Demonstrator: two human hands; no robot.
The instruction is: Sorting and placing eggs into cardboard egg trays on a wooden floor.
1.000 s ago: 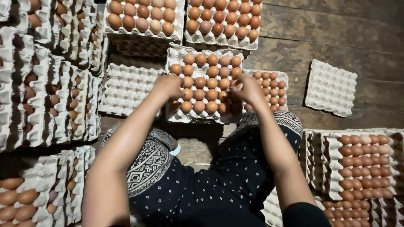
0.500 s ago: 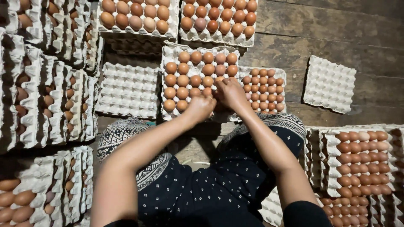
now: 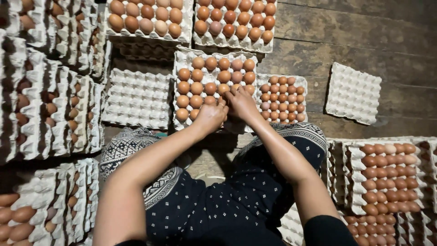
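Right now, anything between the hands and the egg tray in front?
Nothing visible. The left hand and right hand already rest on the near right corner of the middle egg tray, over its eggs. Whether either holds an egg is hidden.

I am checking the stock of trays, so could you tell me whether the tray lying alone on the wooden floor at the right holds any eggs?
No, the lone tray on the wooden floor shows only bare cups.

The floor (image 3: pixel 355 41) is made of dark, worn wooden planks with visible gaps between them. The light is dim and warm.
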